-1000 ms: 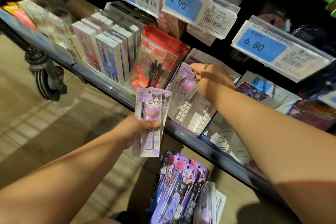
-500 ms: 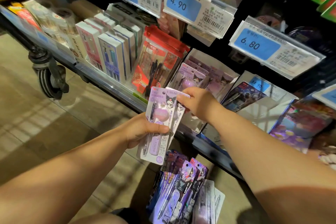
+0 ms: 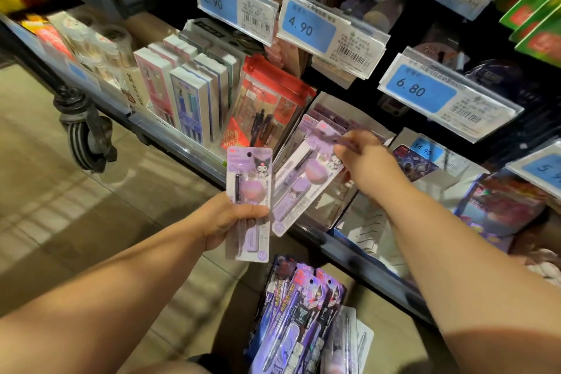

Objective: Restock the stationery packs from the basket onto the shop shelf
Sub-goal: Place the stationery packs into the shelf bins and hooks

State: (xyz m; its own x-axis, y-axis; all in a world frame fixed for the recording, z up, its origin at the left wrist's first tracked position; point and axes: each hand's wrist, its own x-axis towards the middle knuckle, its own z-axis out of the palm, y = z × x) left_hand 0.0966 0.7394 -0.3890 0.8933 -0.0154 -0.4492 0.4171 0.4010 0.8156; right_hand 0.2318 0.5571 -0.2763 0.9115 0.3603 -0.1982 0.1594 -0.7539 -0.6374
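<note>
The right hand [image 3: 364, 164] has come away from the left since half a second ago, taking one lilac pen pack [image 3: 300, 182] with it up and to the right, towards the shelf. Its fingers and thumb pinch the top of the card, which is blurred there. The pack hangs tilted, top to the upper right and foot to the lower left, in front of the white display box [image 3: 349, 109] just right of centre. More lilac packs of the same kind stand inside that box, behind it.

The left hand [image 3: 224, 218], a little left of centre, grips a second lilac pack [image 3: 250, 167] about its lower half, thumb across the front. This one stands nearly upright, just beside the tilted one, and I cannot tell whether their edges touch.

At the bottom centre lies a bunch of darker purple pen packs [image 3: 300, 307]; what they sit in is not clear from here.

Along the shelf edge [image 3: 182, 143], left of the white box, stand red pouches [image 3: 267, 112] and then boxed pen sets [image 3: 188, 100]. Blue price tags above read 2.90 [image 3: 215, 3], 4.90 [image 3: 306, 26] and 6.80 [image 3: 416, 89]. A black caster wheel [image 3: 88, 143] sits on the floor at the left.
</note>
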